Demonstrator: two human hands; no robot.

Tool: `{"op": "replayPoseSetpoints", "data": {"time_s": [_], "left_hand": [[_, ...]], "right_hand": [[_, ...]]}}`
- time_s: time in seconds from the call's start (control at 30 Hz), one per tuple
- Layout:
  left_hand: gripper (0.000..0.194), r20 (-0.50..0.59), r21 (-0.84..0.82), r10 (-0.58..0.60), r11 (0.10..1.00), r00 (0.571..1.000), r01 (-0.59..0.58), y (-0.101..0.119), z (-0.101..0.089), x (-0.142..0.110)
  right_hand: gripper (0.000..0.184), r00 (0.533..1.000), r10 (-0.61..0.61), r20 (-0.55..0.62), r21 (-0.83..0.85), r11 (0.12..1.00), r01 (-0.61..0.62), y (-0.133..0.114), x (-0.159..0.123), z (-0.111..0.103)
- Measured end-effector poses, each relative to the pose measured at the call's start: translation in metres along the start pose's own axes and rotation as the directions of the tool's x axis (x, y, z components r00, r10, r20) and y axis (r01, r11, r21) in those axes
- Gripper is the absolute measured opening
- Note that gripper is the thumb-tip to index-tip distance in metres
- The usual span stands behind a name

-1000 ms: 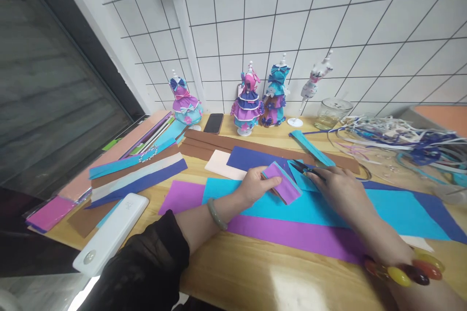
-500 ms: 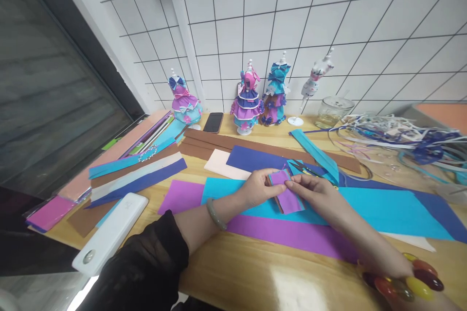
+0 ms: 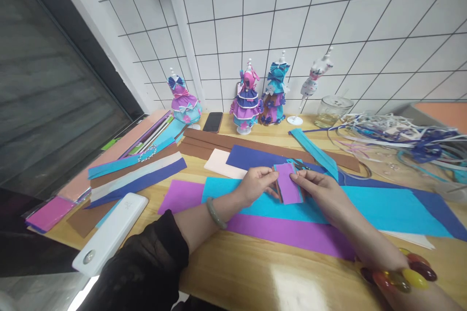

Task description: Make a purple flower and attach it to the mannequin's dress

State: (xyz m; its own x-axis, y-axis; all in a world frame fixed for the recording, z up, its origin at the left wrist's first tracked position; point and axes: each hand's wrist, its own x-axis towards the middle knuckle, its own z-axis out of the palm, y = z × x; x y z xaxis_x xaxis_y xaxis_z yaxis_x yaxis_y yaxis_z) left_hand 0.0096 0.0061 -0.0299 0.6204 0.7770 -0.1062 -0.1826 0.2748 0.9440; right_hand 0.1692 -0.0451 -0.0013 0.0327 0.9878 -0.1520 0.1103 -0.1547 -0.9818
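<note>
A small stack of layered paper pieces [image 3: 288,188], purple on top with brown and blue edges showing, is held up between both hands. My left hand [image 3: 257,185] pinches its left edge between thumb and fingers. At the right edge, my right hand [image 3: 316,187] grips it with the thumb on the purple face. Below the hands lie a wide turquoise strip [image 3: 386,209] and a purple strip [image 3: 288,238]. Dark scissors [image 3: 302,166] lie just behind the stack, partly hidden by my right hand.
Small dressed mannequins, one a pink, navy and purple dress form [image 3: 248,102], stand along the tiled wall. Nearby are a phone [image 3: 213,122], a glass jar [image 3: 333,111] and tangled ribbons [image 3: 401,131]. Coloured strips [image 3: 138,180] and a white oblong device [image 3: 111,233] lie left.
The stack has turned more upright and shifted slightly right and up. My left fingers have moved to its left edge, and the thumb no longer lies across the purple face.
</note>
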Motion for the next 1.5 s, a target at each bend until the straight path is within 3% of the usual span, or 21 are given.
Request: {"op": "replayPoseSetpoints", "data": {"time_s": [0.47, 0.93, 1.13, 1.23, 1.5], "left_hand": [[0.041, 0.028, 0.053, 0.012, 0.999, 1.0, -0.013, 0.003, 0.002, -0.003], [0.039, -0.017, 0.06, 0.026, 0.998, 1.0, -0.025, -0.001, 0.002, -0.002], [0.034, -0.087, 0.028, 0.128, 0.992, 0.988, -0.126, -0.002, 0.001, 0.001], [0.042, -0.145, 0.096, 0.194, 0.979, 0.97, -0.181, 0.0, 0.001, 0.0], [0.037, -0.211, 0.162, 0.236, 0.966, 0.949, -0.204, 0.0, -0.001, 0.0]], "right_hand": [[0.037, 0.999, -0.007, -0.032, -0.059, 0.998, 0.005, -0.007, -0.002, 0.003], [0.034, 1.0, -0.011, 0.003, -0.106, 0.994, 0.011, 0.0, 0.0, 0.003], [0.037, 1.0, -0.025, 0.007, -0.091, 0.996, 0.026, 0.002, 0.0, 0.005], [0.037, 1.0, -0.02, 0.024, -0.096, 0.995, 0.022, 0.004, 0.0, 0.007], [0.032, 0.997, -0.016, 0.074, -0.118, 0.993, 0.025, 0.007, 0.001, 0.006]]}}
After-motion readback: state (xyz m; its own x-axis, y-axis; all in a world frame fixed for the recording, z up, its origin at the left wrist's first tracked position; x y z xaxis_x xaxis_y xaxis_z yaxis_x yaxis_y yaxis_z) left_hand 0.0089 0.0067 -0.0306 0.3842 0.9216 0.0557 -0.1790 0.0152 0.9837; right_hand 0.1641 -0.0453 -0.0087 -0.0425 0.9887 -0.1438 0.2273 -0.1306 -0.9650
